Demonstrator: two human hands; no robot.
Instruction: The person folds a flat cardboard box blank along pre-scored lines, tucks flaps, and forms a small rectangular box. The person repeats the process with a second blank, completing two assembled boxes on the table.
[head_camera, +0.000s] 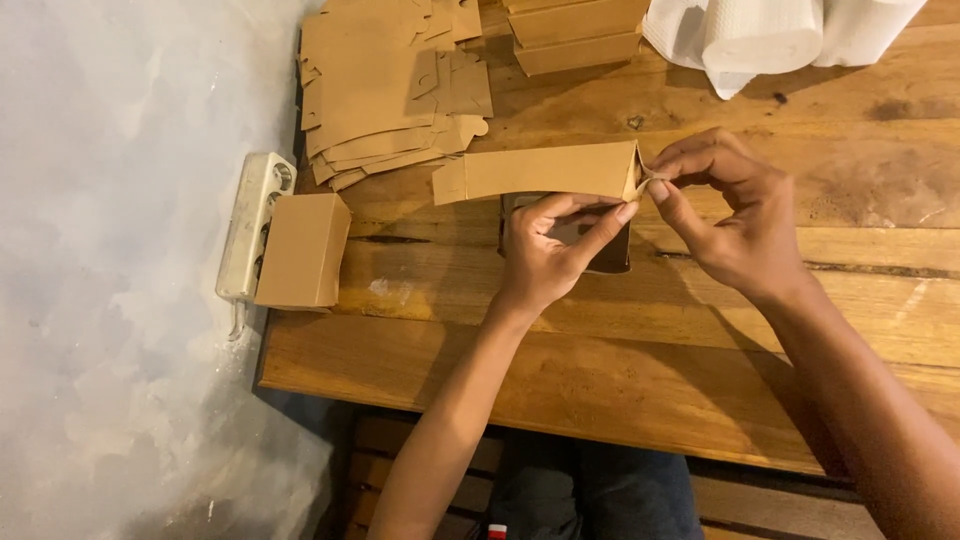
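Cardboard sleeve (540, 172), plain matte brown and partly folded into a long flat-sided tube, is held just above the wooden surface (640, 370). The left hand (550, 250) props it from below, fingers (605, 222) pressed against its right end. The right hand (735, 215) pinches a small flap at that same end between thumb and forefinger. Flat die-cut blanks (385, 85) lie stacked behind; a finished square box (303, 250) sits beside a white power strip (255, 225). Soft white paper rolls (765, 30) rest at the far edge.
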